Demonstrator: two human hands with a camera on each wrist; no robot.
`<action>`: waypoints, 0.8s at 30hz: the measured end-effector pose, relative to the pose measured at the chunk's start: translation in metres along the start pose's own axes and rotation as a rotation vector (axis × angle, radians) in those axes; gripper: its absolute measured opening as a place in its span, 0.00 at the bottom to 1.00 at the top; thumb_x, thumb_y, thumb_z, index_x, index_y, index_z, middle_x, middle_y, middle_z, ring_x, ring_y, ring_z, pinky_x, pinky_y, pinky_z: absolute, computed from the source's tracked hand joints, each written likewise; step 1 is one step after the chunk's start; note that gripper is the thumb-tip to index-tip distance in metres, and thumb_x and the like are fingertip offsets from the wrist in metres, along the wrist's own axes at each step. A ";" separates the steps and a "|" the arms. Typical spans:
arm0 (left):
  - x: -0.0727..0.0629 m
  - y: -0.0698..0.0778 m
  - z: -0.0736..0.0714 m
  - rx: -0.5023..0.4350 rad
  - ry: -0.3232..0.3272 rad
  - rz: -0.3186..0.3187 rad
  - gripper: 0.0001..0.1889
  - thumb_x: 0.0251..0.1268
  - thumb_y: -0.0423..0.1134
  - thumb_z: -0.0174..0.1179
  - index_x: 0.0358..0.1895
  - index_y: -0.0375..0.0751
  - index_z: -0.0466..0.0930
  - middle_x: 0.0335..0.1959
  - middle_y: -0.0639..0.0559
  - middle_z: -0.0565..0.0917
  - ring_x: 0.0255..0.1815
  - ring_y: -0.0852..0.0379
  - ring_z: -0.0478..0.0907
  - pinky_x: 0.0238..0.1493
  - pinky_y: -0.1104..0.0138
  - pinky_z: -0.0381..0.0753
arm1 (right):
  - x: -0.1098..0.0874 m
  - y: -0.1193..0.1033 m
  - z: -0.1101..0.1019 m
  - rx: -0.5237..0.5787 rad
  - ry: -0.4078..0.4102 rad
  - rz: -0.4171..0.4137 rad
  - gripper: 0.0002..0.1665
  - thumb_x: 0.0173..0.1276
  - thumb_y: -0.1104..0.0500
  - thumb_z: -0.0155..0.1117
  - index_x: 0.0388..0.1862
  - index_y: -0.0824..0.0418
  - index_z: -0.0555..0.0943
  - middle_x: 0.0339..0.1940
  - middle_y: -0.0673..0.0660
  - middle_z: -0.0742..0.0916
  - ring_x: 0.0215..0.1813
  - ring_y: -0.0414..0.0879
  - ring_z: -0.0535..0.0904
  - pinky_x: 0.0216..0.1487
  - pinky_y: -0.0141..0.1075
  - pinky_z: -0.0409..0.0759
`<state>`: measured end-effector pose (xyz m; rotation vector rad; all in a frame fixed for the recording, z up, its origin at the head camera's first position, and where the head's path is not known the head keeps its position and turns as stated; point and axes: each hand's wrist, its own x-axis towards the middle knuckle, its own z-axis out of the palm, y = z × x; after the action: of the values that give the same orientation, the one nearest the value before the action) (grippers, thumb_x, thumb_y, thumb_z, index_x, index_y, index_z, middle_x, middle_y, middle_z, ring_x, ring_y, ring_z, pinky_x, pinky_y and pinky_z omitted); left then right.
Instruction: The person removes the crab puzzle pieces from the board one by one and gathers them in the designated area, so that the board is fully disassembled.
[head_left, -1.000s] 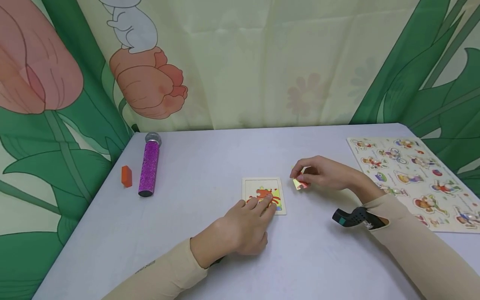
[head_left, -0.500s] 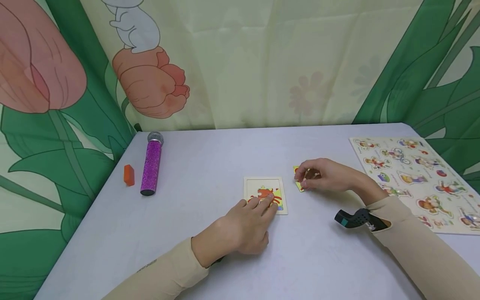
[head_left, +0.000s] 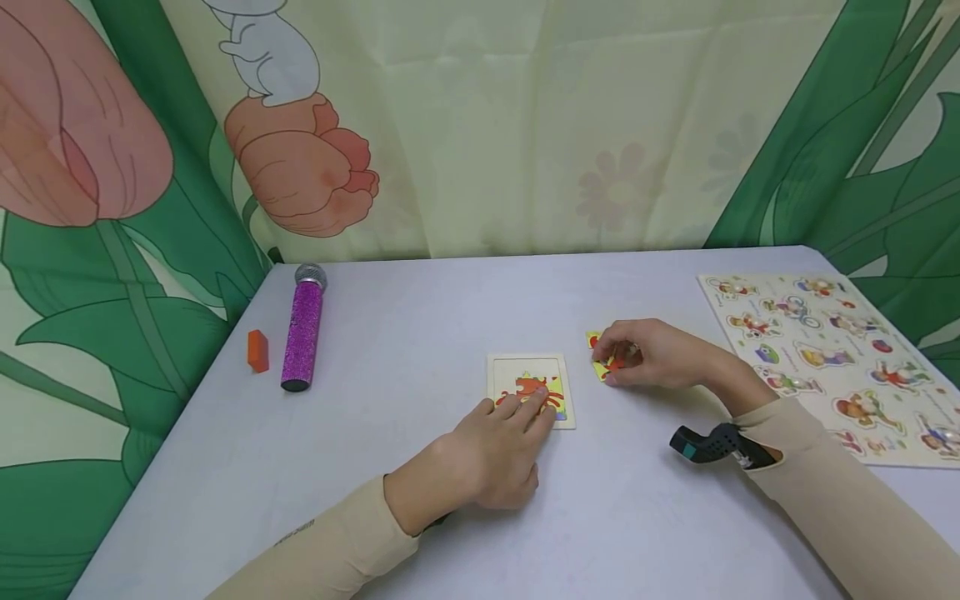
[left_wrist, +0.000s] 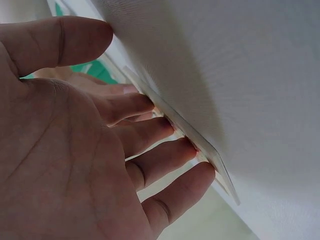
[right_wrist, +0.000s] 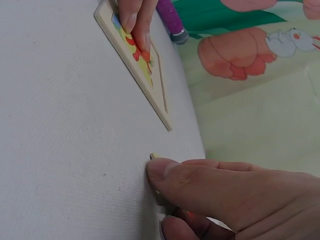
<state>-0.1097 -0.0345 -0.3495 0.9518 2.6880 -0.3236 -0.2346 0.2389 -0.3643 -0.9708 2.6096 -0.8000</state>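
A small wooden puzzle board (head_left: 497,363) with a pale frame lies on the table, its lower part filled with red and yellow picture pieces (head_left: 529,385). My left hand (head_left: 491,458) rests on it, slightly bent fingers pressing the pieces, thumb off the board; the left wrist view shows the fingertips along the board (left_wrist: 220,170). To the right of the board, my right hand (head_left: 663,357) pinches a yellow and red puzzle piece (head_left: 594,340) between thumb and fingers, at the table surface. Most of that piece is hidden by the fingers in the right wrist view.
A purple glittery microphone (head_left: 302,333) and an orange block (head_left: 258,351) lie at the left of the table. A large white board with printed figures (head_left: 817,333) lies at the right, under the right forearm. A patterned curtain (head_left: 480,125) hangs behind the table.
The right hand has turned the puzzle piece from tilted to nearly upright in view and shifted slightly right. The left hand has stayed on the board.
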 end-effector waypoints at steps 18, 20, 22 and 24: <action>0.003 -0.002 -0.001 -0.030 0.003 -0.009 0.34 0.73 0.52 0.47 0.80 0.48 0.56 0.84 0.55 0.54 0.79 0.52 0.58 0.71 0.55 0.67 | -0.002 -0.003 -0.008 -0.012 0.022 -0.021 0.14 0.63 0.57 0.78 0.46 0.52 0.86 0.44 0.49 0.85 0.45 0.44 0.81 0.48 0.39 0.83; 0.004 -0.001 -0.001 -0.027 0.002 -0.012 0.34 0.72 0.52 0.47 0.79 0.48 0.58 0.84 0.56 0.53 0.78 0.52 0.58 0.69 0.56 0.68 | 0.000 -0.004 -0.010 -0.006 0.022 -0.028 0.13 0.63 0.59 0.78 0.46 0.52 0.86 0.44 0.49 0.86 0.45 0.45 0.80 0.47 0.39 0.83; 0.005 -0.001 -0.001 -0.027 0.000 -0.011 0.32 0.72 0.52 0.47 0.77 0.48 0.59 0.84 0.58 0.52 0.77 0.52 0.60 0.66 0.57 0.69 | 0.001 -0.006 -0.011 0.003 0.018 -0.033 0.13 0.63 0.59 0.78 0.46 0.53 0.86 0.44 0.50 0.86 0.44 0.45 0.81 0.47 0.39 0.83; 0.006 0.000 -0.001 -0.034 0.003 -0.010 0.31 0.71 0.51 0.47 0.75 0.48 0.61 0.84 0.60 0.52 0.77 0.51 0.60 0.64 0.57 0.69 | 0.002 -0.007 -0.012 0.007 0.014 -0.033 0.12 0.63 0.59 0.78 0.44 0.53 0.86 0.44 0.50 0.85 0.44 0.45 0.80 0.47 0.38 0.83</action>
<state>-0.1145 -0.0306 -0.3503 0.9303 2.6931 -0.2778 -0.2371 0.2384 -0.3506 -1.0121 2.6073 -0.8253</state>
